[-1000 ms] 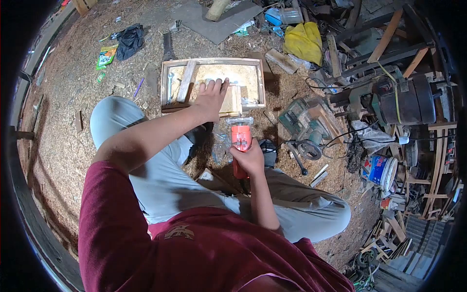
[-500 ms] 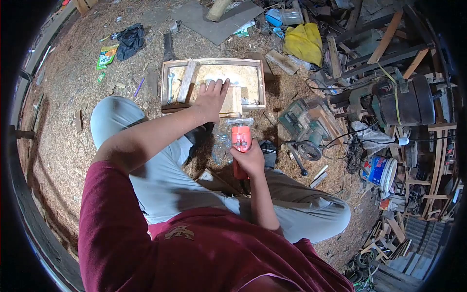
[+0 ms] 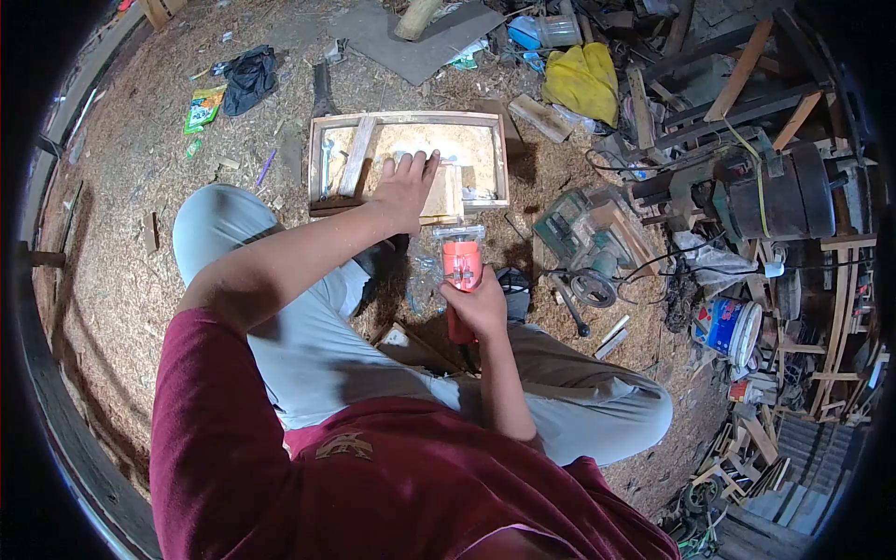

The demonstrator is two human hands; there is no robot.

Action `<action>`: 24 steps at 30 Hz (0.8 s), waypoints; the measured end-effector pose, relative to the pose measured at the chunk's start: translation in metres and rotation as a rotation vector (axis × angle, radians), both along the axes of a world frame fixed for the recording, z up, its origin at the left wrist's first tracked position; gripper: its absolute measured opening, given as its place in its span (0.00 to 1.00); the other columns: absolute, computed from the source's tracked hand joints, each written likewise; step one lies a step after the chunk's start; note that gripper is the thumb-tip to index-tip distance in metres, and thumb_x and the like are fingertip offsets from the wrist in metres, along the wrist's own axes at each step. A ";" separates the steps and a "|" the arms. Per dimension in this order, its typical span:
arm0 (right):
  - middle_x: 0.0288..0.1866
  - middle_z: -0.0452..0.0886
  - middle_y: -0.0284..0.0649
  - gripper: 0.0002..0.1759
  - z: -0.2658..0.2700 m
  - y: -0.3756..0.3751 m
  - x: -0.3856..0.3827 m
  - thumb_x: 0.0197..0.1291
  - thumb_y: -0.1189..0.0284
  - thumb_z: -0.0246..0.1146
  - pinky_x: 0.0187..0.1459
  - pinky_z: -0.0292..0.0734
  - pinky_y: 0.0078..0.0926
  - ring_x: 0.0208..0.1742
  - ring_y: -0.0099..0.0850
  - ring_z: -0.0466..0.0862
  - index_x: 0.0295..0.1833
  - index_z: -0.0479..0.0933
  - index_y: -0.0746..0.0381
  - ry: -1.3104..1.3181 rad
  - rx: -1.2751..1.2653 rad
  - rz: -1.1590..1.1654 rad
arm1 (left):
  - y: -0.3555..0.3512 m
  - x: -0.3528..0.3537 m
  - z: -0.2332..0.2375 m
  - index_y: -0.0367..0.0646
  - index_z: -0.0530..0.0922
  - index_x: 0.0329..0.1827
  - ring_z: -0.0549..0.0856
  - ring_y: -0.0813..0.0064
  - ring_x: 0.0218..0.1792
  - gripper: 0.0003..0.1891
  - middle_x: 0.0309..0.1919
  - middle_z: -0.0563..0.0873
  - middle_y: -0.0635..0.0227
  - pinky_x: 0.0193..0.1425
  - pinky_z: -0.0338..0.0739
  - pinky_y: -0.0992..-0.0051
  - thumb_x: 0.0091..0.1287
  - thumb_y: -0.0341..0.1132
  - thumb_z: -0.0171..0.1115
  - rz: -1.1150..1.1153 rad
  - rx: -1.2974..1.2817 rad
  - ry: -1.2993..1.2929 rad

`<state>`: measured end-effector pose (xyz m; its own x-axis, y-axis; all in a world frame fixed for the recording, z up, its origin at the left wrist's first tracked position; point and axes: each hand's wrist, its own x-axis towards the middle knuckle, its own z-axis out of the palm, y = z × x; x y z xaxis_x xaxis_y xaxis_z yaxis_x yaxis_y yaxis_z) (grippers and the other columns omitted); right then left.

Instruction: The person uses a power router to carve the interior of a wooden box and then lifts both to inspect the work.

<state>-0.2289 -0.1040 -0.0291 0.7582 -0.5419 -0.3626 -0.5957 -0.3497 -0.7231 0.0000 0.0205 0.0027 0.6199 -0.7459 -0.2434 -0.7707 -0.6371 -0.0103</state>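
Note:
My right hand (image 3: pixel 478 303) is wrapped round a red power tool (image 3: pixel 461 259), whose clear front plate is at the near edge of a wooden frame (image 3: pixel 411 119). Inside that frame, toward its right side, lies a small wooden piece (image 3: pixel 452 191). My left hand (image 3: pixel 405 191) rests on this piece with its fingers spread, pointing away from me. A wooden slat (image 3: pixel 358 157) crosses the left part of the frame. Bright light falls on the sawdust beyond my fingertips. The tool's contact with the wood is too small to make out.
A green machine with a handwheel (image 3: pixel 593 287) stands right of the frame, near a large motor-like machine (image 3: pixel 779 196). A yellow cloth (image 3: pixel 581 84) lies at the back, a blue bucket (image 3: pixel 728 329) at the right. Black plastic (image 3: pixel 250 80) lies at the left.

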 end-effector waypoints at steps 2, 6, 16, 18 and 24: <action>0.48 0.92 0.56 0.37 -0.006 -0.001 -0.001 0.49 0.49 0.84 0.55 0.87 0.49 0.52 0.56 0.93 0.54 0.80 0.65 -0.008 -0.017 0.009 | 0.000 0.000 0.000 0.30 0.43 0.95 0.70 0.52 0.77 0.82 0.77 0.69 0.49 0.78 0.63 0.47 0.44 0.53 0.92 -0.001 0.006 0.000; 0.47 0.92 0.53 0.35 0.000 0.001 0.000 0.49 0.51 0.84 0.55 0.87 0.47 0.50 0.52 0.94 0.53 0.81 0.65 0.009 -0.039 -0.003 | 0.000 -0.001 0.001 0.30 0.44 0.95 0.70 0.52 0.77 0.82 0.77 0.69 0.49 0.78 0.63 0.47 0.43 0.54 0.92 0.001 0.000 -0.005; 0.45 0.93 0.49 0.32 0.007 0.002 0.002 0.50 0.55 0.85 0.53 0.87 0.41 0.47 0.42 0.94 0.51 0.84 0.65 0.050 -0.046 -0.016 | 0.001 -0.003 0.001 0.30 0.46 0.94 0.71 0.52 0.76 0.80 0.77 0.70 0.50 0.78 0.65 0.50 0.44 0.53 0.92 0.007 -0.026 -0.026; 0.45 0.93 0.48 0.31 0.005 0.002 0.002 0.50 0.55 0.85 0.53 0.87 0.40 0.47 0.42 0.94 0.51 0.84 0.65 0.051 -0.054 -0.018 | 0.001 -0.002 0.001 0.30 0.46 0.94 0.71 0.52 0.76 0.79 0.77 0.70 0.50 0.77 0.65 0.50 0.44 0.53 0.91 0.004 -0.025 -0.016; 0.44 0.93 0.47 0.31 0.003 0.002 0.001 0.50 0.55 0.85 0.52 0.87 0.40 0.46 0.42 0.94 0.50 0.84 0.64 0.025 -0.053 -0.032 | 0.001 -0.002 0.000 0.31 0.47 0.94 0.70 0.53 0.76 0.79 0.77 0.69 0.50 0.77 0.65 0.49 0.44 0.53 0.92 0.000 -0.022 -0.022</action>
